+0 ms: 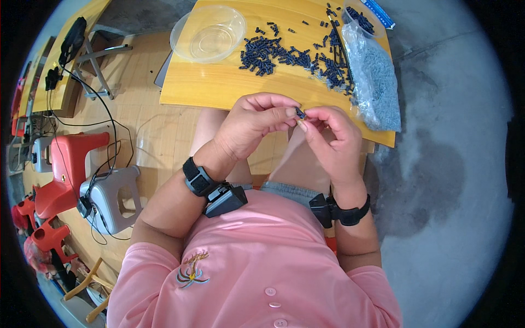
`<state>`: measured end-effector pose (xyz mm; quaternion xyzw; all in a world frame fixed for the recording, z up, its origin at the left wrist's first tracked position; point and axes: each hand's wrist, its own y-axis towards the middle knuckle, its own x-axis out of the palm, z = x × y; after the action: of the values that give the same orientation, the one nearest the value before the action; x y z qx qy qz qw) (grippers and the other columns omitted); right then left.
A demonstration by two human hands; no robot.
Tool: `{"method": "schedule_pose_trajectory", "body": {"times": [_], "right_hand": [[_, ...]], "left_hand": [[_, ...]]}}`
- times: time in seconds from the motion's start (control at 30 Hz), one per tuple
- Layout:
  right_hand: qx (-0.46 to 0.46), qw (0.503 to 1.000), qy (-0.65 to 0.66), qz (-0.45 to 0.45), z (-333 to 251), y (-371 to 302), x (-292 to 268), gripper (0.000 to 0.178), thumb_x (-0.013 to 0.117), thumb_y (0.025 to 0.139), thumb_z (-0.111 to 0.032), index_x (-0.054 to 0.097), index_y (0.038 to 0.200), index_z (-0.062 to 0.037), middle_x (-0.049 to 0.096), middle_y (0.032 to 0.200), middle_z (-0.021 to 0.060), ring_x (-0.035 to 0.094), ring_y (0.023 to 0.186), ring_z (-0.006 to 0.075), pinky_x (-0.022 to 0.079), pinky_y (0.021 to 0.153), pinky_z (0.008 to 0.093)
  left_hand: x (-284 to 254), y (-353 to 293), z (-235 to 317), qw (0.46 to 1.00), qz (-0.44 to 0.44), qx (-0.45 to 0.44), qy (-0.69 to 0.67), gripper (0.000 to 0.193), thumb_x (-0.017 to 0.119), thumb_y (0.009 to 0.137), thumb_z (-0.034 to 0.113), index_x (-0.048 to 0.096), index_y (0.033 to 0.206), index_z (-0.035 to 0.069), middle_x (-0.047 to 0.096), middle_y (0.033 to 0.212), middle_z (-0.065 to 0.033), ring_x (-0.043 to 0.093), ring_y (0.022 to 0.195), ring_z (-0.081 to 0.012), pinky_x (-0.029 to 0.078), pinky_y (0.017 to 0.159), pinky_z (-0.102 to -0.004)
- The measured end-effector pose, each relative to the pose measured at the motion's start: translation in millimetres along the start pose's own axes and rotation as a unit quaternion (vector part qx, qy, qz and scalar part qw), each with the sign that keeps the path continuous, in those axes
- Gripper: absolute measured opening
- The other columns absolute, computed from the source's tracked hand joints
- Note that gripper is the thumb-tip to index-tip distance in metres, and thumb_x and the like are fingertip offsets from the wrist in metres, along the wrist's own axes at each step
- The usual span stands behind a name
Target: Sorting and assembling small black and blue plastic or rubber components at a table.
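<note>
Table edge (186, 100) near both hands (252, 119)

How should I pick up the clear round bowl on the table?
Probably pinch the clear bowl by its left rim, coming from the left: that rim seems to jut past the table edge, and the dark pieces lie to its right.

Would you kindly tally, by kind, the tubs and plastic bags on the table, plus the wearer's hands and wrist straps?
Clear round tubs: 2
Clear plastic bag: 1
Hands: 2
Black wrist straps: 2
Total: 7
Left out: small dark pieces, too many and overlapping to count.
</note>
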<state>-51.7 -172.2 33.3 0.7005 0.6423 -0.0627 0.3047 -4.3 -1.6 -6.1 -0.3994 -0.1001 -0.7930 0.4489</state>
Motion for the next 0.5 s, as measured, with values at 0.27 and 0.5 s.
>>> {"method": "schedule_pose_trajectory", "body": {"times": [0.27, 0.5], "right_hand": [[-0.005, 1.000, -0.016, 0.000, -0.4, -0.3, 1.4, 0.012, 0.068, 0.076, -0.002, 0.062, 0.086, -0.0017, 0.061, 0.076, 0.0073, 0.059, 0.064, 0.0154, 0.047, 0.058, 0.0257], [-0.009, 0.999, -0.030, 0.007, -2.4, 0.2, 0.8, 0.012, 0.067, 0.076, -0.001, 0.062, 0.086, -0.0018, 0.061, 0.076, 0.0071, 0.059, 0.063, 0.0152, 0.046, 0.057, 0.0253]], "left_hand": [[2.0, -1.5, -2.9, 1.000, -0.003, -0.004, 0.011, 0.021, 0.061, 0.087, 0.008, 0.062, 0.105, -0.002, 0.067, 0.089, -0.0097, 0.064, 0.073, -0.0130, 0.053, 0.068, -0.0223], [-2.8, -0.4, 0.2, 0.999, 0.003, -0.023, -0.038, 0.023, 0.058, 0.089, 0.017, 0.064, 0.100, -0.003, 0.067, 0.087, -0.0101, 0.064, 0.078, -0.0135, 0.052, 0.070, -0.0235]]}}
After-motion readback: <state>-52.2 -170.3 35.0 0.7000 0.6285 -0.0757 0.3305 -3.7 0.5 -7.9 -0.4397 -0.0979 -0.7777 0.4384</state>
